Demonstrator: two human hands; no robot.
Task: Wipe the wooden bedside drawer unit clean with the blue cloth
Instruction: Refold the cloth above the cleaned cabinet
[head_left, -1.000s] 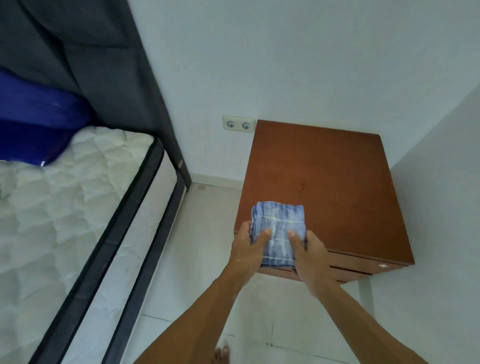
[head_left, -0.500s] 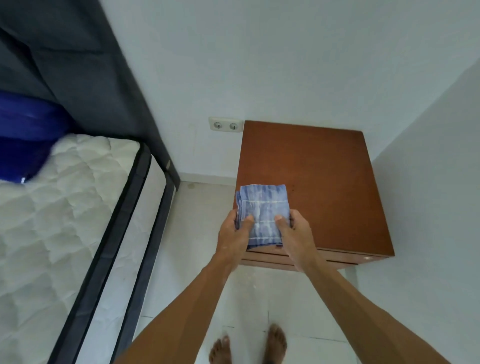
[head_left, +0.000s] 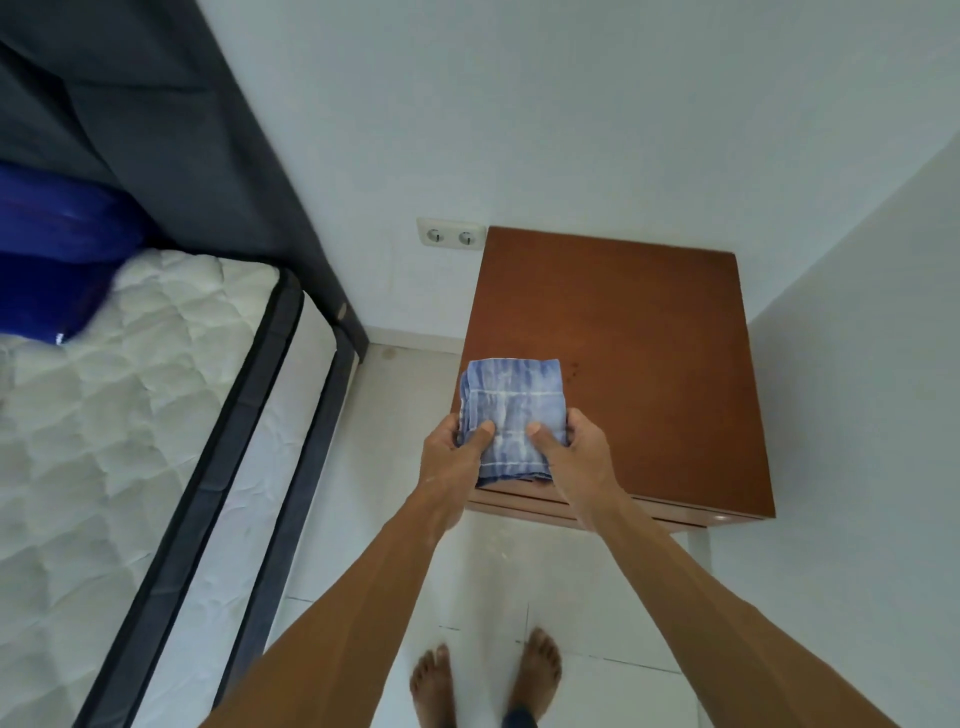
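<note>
Fingers: thumbs on top of the blue cloth (head_left: 511, 415), remaining fingers curled beneath; left hand (head_left: 451, 456) pinches its left edge, right hand (head_left: 574, 457) its right edge. Cloth: folded, pale-striped, held over the front left corner of the wooden bedside drawer unit (head_left: 634, 353); contact with the top cannot be told. Unit: stands in the room corner against white walls. Adjacent: double wall socket (head_left: 451, 236) beside its rear left corner; quilted mattress (head_left: 114, 395) to the left; bare feet (head_left: 485, 675) on the tiled floor below.
</note>
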